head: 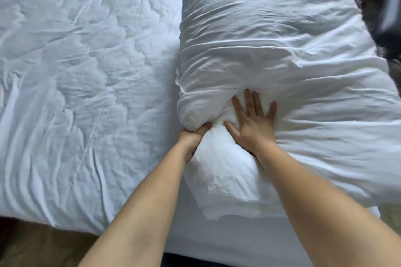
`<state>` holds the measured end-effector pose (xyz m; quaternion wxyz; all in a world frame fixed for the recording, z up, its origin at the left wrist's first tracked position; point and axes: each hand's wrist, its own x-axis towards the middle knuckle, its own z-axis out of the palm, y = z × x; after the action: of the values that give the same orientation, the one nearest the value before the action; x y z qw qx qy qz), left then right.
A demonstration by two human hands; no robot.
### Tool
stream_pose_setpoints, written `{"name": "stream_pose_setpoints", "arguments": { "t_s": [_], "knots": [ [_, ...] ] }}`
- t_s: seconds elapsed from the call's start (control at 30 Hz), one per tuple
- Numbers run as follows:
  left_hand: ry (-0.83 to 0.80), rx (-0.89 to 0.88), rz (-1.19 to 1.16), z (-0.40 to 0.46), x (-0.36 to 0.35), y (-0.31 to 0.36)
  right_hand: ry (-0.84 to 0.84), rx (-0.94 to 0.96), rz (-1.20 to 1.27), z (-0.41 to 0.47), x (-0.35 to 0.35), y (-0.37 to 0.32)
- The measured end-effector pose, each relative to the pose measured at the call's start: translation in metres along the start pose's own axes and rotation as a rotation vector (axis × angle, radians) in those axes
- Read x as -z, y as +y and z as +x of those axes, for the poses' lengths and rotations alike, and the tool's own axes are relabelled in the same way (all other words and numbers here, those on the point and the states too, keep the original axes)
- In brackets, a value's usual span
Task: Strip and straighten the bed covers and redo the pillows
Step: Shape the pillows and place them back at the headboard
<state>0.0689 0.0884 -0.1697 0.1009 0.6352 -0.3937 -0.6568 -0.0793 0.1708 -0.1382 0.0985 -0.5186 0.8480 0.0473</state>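
A large white pillow in a wrinkled white case lies on the right half of the bed. Its near end bulges out between my two hands. My left hand grips the near left corner of the pillow, fingers curled into the fabric. My right hand lies flat on top of the pillow just to the right, fingers spread and pressed into the case. A creased white sheet covers the mattress to the left.
The bed's near edge runs along the bottom left, with brown floor below it. A dark blurred object sits past the pillow at the top right corner.
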Motion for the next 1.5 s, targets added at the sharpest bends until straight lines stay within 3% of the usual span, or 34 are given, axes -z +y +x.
{"name": "stream_pose_setpoints", "arguments": {
  "t_s": [0.37, 0.7, 0.93, 1.07, 1.13, 1.37, 1.5],
  "knots": [
    [-0.142, -0.032, 0.096, -0.03, 0.017, 0.006, -0.064, -0.158, 0.022, -0.022, 0.029, -0.025],
    [-0.257, -0.137, 0.165, -0.036, 0.091, -0.019, -0.078, -0.23, -0.005, -0.059, 0.036, -0.093],
    [-0.215, -0.115, 0.391, -0.023, 0.098, 0.001, 0.055, 0.095, -0.09, -0.048, 0.038, -0.1],
    [-0.131, -0.133, 0.208, -0.004, 0.091, 0.04, 0.26, 0.179, -0.105, -0.025, 0.047, -0.083],
    [-0.118, -0.16, 0.133, 0.028, 0.086, 0.048, 0.317, 0.145, -0.1, -0.007, 0.057, -0.078],
    [-0.142, -0.132, 0.135, 0.027, 0.051, 0.073, 0.108, -0.285, 0.12, 0.037, 0.05, -0.038],
    [-0.128, -0.15, 0.129, 0.056, 0.043, 0.067, 0.033, -0.29, 0.128, 0.043, 0.031, -0.028]
  ]
}}
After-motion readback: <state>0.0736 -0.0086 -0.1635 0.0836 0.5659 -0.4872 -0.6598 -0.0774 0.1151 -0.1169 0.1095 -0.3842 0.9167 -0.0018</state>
